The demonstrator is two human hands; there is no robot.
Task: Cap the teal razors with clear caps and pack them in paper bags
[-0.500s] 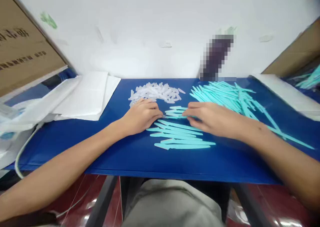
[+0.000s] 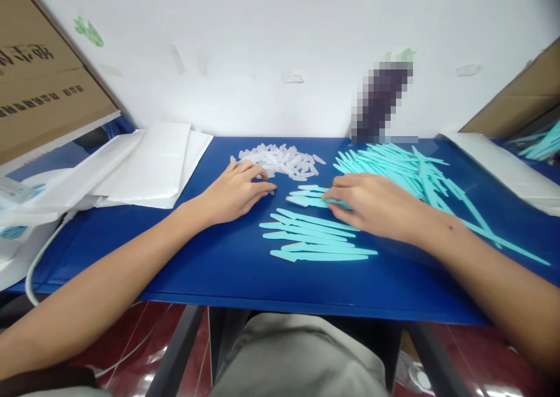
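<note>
My left hand is at the near left edge of a pile of small whitish translucent caps. Its thumb and fingers are apart, and I see nothing between them. My right hand has its fingertips closed on a turquoise eyebrow razor, whose wide end points left. Two similar razors lie just beyond it, partly under the fingers. Nearer to me, several turquoise razors lie side by side in a loose row, wide ends to the left. The fingers' undersides are hidden.
A heap of turquoise razors lies behind my right hand on the blue tabletop. White sheets or bags and a cardboard box stand at left, with a white cable. A white wall closes the back.
My left hand has let go of the razor's left end and drawn back left towards the caps, its fingers parting. My right hand stays nearly in place with the razor.
</note>
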